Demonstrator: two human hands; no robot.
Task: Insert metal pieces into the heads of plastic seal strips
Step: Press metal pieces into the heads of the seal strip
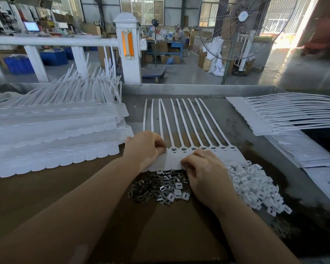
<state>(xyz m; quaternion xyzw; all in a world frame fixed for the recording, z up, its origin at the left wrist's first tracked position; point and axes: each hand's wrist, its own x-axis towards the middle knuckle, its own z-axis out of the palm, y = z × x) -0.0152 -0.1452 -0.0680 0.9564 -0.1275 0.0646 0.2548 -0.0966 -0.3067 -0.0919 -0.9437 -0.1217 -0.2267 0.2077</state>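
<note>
A joined row of white plastic seal strips lies flat on the bench, tails pointing away and heads toward me. My left hand has its fingers curled over the left end of the row, fingertips at a head; whether it pinches a metal piece is hidden. My right hand rests with curled fingers on the flat tags of the row, above a pile of dark metal pieces. White plastic caps lie heaped to the right of that hand.
Tall stacks of seal strip rows fill the left of the bench. More rows lie at the right, over printed sheets. A brown cardboard sheet covers the near bench. A white railing and a floor fan stand behind.
</note>
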